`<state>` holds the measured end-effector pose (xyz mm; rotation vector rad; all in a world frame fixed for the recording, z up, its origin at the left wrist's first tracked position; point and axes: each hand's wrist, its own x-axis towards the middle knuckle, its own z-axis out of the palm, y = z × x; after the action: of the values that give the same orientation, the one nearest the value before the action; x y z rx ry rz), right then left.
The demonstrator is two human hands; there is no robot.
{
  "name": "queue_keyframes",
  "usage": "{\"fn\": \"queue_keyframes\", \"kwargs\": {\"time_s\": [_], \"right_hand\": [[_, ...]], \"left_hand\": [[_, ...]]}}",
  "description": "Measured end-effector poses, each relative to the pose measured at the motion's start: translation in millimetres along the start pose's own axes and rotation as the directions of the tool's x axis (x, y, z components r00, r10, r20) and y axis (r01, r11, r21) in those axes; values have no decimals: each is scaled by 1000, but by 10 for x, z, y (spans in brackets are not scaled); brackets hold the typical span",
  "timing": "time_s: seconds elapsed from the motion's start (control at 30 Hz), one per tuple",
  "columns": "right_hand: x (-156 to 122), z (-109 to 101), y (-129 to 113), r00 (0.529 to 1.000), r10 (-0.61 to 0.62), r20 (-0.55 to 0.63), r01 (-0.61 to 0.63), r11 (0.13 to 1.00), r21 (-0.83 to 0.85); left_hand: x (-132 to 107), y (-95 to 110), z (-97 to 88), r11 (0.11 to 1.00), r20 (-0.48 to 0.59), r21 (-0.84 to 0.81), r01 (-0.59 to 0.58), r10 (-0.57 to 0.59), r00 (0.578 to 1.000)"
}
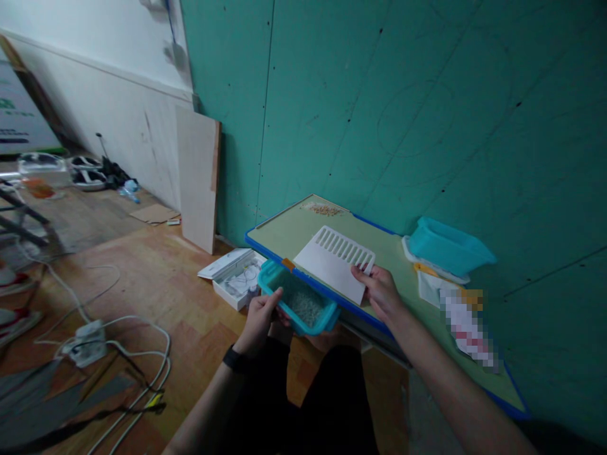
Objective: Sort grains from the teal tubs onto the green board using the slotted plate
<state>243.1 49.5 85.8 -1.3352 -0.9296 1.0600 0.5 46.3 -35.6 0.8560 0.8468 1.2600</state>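
Observation:
My left hand (263,316) is closed on the near rim of a turquoise plastic tub (310,327), with the thumb over the edge. Grey-white granules (306,304) lie inside that tub, which sits just below the table's front edge. In my right hand (377,287) is a flat white slotted scraper (327,262), thumb on top, its row of slots toward the wall. The scraper is over the table (279,230), close to the blue edge. A small scatter of tan and white grains (323,209) lies at the table's far left corner.
On the table's right stand another turquoise tub (448,246) on a white lid and a blurred-out packet (469,328). An open white box (234,284) rests on the floor left of the table. A board (196,180) leans on the wall; a power strip (88,343) with cables lies lower left.

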Motion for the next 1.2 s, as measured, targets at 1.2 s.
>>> {"fn": "queue_keyframes", "kwargs": {"time_s": [1.2], "right_hand": [[-128, -1353, -37, 822, -463, -332, 292, 843, -452]], "left_hand": [[-13, 7, 28, 1000, 10, -1, 15, -15, 1000]]}}
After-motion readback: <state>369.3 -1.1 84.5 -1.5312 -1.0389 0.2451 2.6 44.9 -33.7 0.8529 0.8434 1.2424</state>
